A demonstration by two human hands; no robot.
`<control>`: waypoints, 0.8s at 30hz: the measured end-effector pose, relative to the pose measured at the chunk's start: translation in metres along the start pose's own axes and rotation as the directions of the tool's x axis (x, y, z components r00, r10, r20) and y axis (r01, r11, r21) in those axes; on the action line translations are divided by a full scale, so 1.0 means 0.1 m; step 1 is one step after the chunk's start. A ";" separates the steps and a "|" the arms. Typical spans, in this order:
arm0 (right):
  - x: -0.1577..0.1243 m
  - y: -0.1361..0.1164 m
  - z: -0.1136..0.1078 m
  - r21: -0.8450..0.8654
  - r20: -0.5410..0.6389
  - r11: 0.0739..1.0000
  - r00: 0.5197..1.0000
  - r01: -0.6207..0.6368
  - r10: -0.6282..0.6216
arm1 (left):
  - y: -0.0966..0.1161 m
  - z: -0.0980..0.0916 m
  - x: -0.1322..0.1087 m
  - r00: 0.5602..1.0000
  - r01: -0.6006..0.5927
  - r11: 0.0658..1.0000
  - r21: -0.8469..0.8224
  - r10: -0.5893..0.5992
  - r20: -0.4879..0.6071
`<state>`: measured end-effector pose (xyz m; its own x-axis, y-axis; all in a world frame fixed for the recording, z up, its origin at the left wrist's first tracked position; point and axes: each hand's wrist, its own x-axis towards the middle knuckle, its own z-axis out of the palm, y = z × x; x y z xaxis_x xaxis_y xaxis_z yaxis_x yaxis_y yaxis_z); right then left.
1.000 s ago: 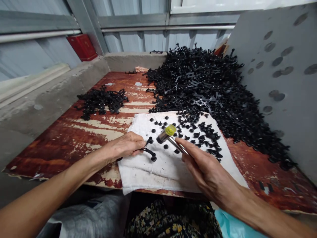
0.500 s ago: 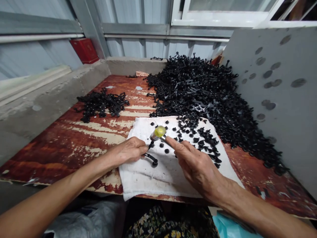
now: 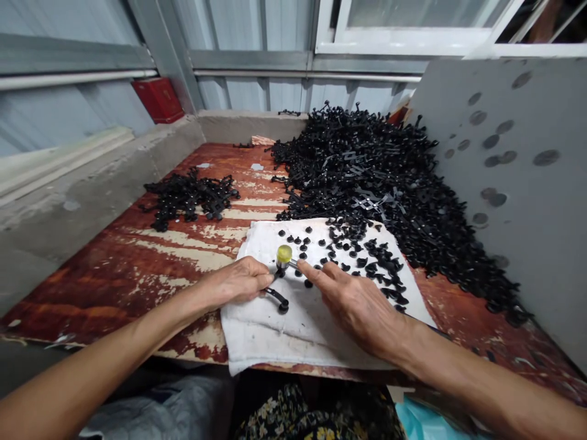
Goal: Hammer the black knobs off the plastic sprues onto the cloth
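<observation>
My right hand [image 3: 351, 296] is closed round the handle of a small mallet [image 3: 285, 254] with a yellow face, its index finger stretched along the shaft. The mallet head is down over one end of a black jointed plastic part [image 3: 277, 298]. That part is pinched in my left hand [image 3: 245, 280], and its other end, with a round black knob, curves out below the fingers. Both hands are above a white cloth [image 3: 261, 333]. Loose black suction-cup-like pieces [image 3: 378, 269] lie scattered on the cloth, several close to the mallet head.
A large heap of black jointed parts [image 3: 358, 165] covers the back right of the worn red table [image 3: 114, 269]. A smaller pile [image 3: 190, 195] lies at the left. A grey spotted panel [image 3: 513, 183] stands along the right side, and a red tin [image 3: 158, 99] sits on the back-left ledge.
The mallet head has come down and slightly left onto the end of the black part, my right hand moving with it. My left hand keeps its grip almost in place.
</observation>
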<state>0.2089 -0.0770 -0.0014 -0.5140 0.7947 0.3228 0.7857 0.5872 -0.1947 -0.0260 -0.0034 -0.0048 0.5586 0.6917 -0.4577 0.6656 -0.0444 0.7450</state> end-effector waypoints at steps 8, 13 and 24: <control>0.04 0.04 -0.02 -0.002 0.080 1.000 0.996 -0.025 0.026 | -0.01 0.02 0.02 0.999 0.031 1.000 0.000 -0.031 -0.021; 0.05 0.01 -0.02 0.043 -0.034 0.999 0.999 -0.030 0.031 | -0.02 0.02 0.02 0.999 0.023 0.999 0.038 -0.022 -0.032; 0.13 0.09 -0.04 0.213 0.097 0.971 0.991 -0.106 0.087 | 0.20 -0.03 -0.07 0.980 0.197 0.949 -0.245 -0.201 0.006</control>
<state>0.2104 -0.0621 0.0050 -0.4742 0.8541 0.2136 0.7442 0.5185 -0.4211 -0.0182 -0.0074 0.0147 0.4164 0.6819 -0.6013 0.6203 0.2704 0.7362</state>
